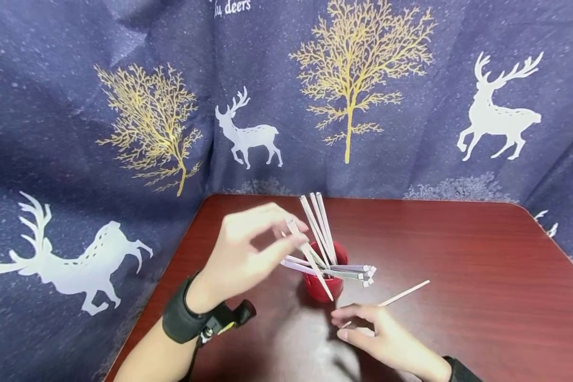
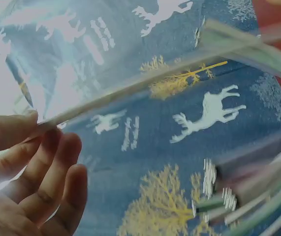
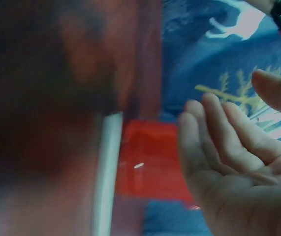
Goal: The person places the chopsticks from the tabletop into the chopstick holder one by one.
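Note:
My left hand (image 1: 245, 249) pinches a pale, tapered chopstick (image 1: 318, 269) between thumb and fingers. The chopstick slants down in front of a red cup (image 1: 326, 292); the left wrist view shows its long shaft (image 2: 130, 92) blurred. Several pale chopsticks (image 1: 326, 225) stand up in the cup, and others, purplish and greenish, lean out sideways. Low over the table near the cup, my right hand (image 1: 387, 337) has loosely bent fingers with nothing between them. A single pale chopstick (image 1: 406, 293) lies on the table, partly hidden behind that hand; it also appears in the right wrist view (image 3: 108, 172).
The reddish-brown table (image 1: 458, 249) has rounded far corners. A dark blue cloth (image 1: 286, 63) printed with white deer and yellow trees hangs behind it and along the sides. A black wrist strap with a small camera (image 1: 243, 313) sits on the left forearm.

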`<action>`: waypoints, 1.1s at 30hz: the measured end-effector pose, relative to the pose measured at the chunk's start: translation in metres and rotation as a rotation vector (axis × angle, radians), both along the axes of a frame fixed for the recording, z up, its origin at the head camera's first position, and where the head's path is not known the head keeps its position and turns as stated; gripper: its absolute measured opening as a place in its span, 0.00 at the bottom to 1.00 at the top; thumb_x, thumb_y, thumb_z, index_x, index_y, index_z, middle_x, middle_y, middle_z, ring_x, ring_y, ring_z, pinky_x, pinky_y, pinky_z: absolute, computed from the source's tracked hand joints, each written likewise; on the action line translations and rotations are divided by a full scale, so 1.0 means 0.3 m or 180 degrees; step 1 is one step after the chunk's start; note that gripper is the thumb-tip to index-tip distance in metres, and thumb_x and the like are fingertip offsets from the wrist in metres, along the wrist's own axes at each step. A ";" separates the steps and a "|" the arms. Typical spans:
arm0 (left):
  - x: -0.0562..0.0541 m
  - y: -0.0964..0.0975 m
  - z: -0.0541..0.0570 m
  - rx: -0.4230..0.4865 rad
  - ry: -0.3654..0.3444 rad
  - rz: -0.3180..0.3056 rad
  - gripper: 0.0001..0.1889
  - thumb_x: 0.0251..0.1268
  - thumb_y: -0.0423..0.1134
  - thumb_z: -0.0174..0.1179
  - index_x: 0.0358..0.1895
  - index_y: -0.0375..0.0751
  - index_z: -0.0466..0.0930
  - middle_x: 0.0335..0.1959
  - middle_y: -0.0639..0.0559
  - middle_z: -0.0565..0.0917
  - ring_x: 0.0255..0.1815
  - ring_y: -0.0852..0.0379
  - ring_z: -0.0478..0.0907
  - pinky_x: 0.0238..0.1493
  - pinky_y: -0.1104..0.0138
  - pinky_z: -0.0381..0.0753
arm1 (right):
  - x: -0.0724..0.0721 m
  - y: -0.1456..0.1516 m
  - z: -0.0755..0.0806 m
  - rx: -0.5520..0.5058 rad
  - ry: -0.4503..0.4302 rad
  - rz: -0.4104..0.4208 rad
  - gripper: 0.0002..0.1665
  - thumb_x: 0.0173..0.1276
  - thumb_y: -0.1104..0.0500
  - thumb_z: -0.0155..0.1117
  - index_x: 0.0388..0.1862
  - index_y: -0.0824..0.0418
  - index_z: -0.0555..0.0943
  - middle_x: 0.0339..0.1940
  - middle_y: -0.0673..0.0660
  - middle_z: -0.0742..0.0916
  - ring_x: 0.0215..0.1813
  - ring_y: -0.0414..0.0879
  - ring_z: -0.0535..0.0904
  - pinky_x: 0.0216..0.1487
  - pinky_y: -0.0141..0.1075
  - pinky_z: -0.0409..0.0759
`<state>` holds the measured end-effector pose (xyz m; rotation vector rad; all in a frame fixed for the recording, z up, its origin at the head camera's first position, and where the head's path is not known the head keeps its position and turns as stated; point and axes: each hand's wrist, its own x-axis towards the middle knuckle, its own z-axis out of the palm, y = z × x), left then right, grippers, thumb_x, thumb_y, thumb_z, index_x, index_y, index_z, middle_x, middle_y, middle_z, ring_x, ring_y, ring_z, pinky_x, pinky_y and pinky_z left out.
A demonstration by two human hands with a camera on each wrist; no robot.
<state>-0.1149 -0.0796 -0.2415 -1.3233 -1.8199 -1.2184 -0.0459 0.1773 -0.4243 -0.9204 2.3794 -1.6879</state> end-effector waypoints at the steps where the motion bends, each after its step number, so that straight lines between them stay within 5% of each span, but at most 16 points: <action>1: -0.015 -0.001 0.004 0.0015 -0.0018 0.0061 0.06 0.56 0.31 0.69 0.27 0.43 0.80 0.32 0.54 0.87 0.30 0.66 0.77 0.30 0.71 0.75 | 0.004 0.013 -0.016 0.0029 -0.0031 0.0000 0.14 0.69 0.62 0.63 0.53 0.58 0.81 0.45 0.54 0.88 0.45 0.44 0.85 0.47 0.33 0.82; 6: -0.091 0.003 0.005 0.0073 -0.0078 0.0353 0.03 0.57 0.35 0.69 0.33 0.42 0.85 0.32 0.57 0.86 0.27 0.67 0.76 0.28 0.71 0.75 | 0.025 0.083 -0.073 0.0096 -0.0054 0.0046 0.11 0.71 0.62 0.60 0.51 0.59 0.81 0.42 0.53 0.88 0.45 0.44 0.85 0.49 0.29 0.80; 10: -0.152 0.009 -0.006 0.0029 -0.0327 0.0393 0.05 0.60 0.38 0.68 0.38 0.44 0.86 0.32 0.61 0.85 0.24 0.66 0.76 0.25 0.71 0.76 | 0.024 0.120 -0.071 0.0250 -0.0155 -0.0211 0.10 0.71 0.60 0.61 0.50 0.56 0.83 0.41 0.51 0.89 0.44 0.41 0.85 0.48 0.27 0.79; 17: -0.219 0.022 -0.055 -0.0513 -0.0573 0.0654 0.04 0.60 0.40 0.69 0.36 0.47 0.85 0.30 0.62 0.83 0.27 0.68 0.77 0.28 0.69 0.79 | 0.024 0.161 -0.049 0.0504 -0.0444 -0.0589 0.11 0.71 0.54 0.61 0.48 0.53 0.84 0.40 0.48 0.89 0.44 0.38 0.84 0.47 0.27 0.78; 21: -0.235 0.024 -0.069 -0.0686 -0.0739 0.0708 0.07 0.61 0.41 0.68 0.41 0.47 0.84 0.31 0.61 0.84 0.32 0.68 0.79 0.32 0.68 0.81 | 0.011 0.172 -0.046 0.0453 -0.0038 -0.0831 0.08 0.68 0.61 0.65 0.45 0.56 0.85 0.39 0.49 0.89 0.42 0.35 0.84 0.42 0.30 0.82; 25: -0.236 0.003 -0.066 -0.0486 -0.0841 0.0660 0.10 0.61 0.41 0.67 0.45 0.49 0.83 0.35 0.60 0.85 0.35 0.66 0.81 0.35 0.68 0.82 | -0.025 0.178 -0.054 0.0531 0.0612 -0.1045 0.12 0.60 0.66 0.71 0.42 0.54 0.84 0.38 0.48 0.88 0.39 0.35 0.84 0.40 0.28 0.82; 30: -0.220 -0.014 -0.063 -0.0335 -0.0858 0.0599 0.08 0.63 0.40 0.66 0.44 0.49 0.83 0.36 0.62 0.84 0.35 0.66 0.81 0.37 0.68 0.83 | -0.078 0.197 -0.078 0.1162 0.1652 -0.1067 0.22 0.48 0.67 0.77 0.42 0.52 0.83 0.39 0.43 0.84 0.42 0.37 0.79 0.47 0.21 0.72; 33: -0.204 -0.020 -0.073 -0.0342 -0.0859 0.0547 0.07 0.63 0.39 0.65 0.43 0.48 0.83 0.36 0.62 0.84 0.35 0.65 0.80 0.37 0.68 0.82 | -0.106 0.205 -0.093 0.1522 0.1973 -0.0967 0.22 0.46 0.65 0.79 0.42 0.53 0.84 0.40 0.42 0.83 0.43 0.37 0.75 0.48 0.23 0.70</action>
